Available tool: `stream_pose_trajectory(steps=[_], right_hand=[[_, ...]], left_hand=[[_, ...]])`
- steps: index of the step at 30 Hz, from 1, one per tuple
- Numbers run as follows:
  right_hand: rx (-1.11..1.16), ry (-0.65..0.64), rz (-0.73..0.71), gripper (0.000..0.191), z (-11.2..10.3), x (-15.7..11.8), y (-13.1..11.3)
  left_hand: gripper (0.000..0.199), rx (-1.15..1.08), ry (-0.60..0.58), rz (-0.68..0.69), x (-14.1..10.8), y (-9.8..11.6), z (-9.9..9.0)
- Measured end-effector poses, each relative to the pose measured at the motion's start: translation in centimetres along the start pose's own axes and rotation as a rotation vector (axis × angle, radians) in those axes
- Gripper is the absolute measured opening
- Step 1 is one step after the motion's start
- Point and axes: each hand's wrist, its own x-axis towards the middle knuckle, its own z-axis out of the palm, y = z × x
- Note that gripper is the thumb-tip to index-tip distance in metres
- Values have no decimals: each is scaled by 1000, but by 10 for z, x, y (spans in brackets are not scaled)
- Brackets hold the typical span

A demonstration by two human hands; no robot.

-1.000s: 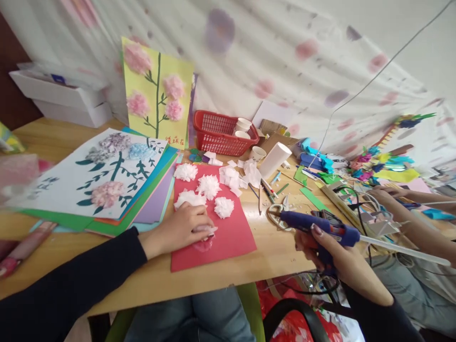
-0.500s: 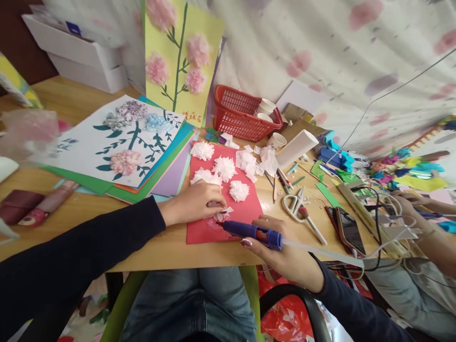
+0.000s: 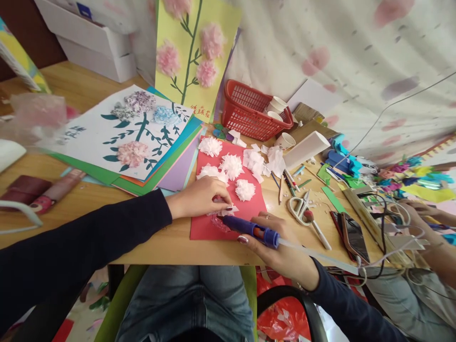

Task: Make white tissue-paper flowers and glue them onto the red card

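My right hand [image 3: 290,254] is wrapped round a blue glue gun [image 3: 252,231], with a long translucent glue stick [image 3: 317,256] sticking out of its back. The nozzle points left, low over the red sheet [image 3: 201,233], at a shiny glue patch [image 3: 218,223]. Fingertips of my left hand [image 3: 199,197] pinch a small piece of white tissue paper [image 3: 230,210] beside the nozzle; its far part is hidden by the fingers. Several fluffy white paper flowers [image 3: 231,166] lie on the red sheet beyond my hands.
Left stands a stack of coloured paper under a flower picture [image 3: 90,128]. Behind are a red basket [image 3: 245,107] with paper cups and a yellow flower picture [image 3: 192,90]. Scissors [image 3: 301,209], a phone [image 3: 352,232] and cables lie right, near another person's hands [image 3: 420,221].
The view has shifted, so most tabletop things appear farther right. The nozzle now sits closer to my left fingertips and the glue patch. Both hands keep their hold.
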Motion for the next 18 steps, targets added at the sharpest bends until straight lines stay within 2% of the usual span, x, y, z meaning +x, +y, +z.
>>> stream_pose_trajectory(steps=[8,13,18], right_hand=[[15,-65,39,53,0,2,1],[-52,-48,-17,55,-1,1,2],[-3,-38,22,55,1,1,2]], left_hand=[[13,1,-6,-6,0,0,0],[12,-2,-9,-11,-1,0,0],[12,47,0,-15,0,2,-2]])
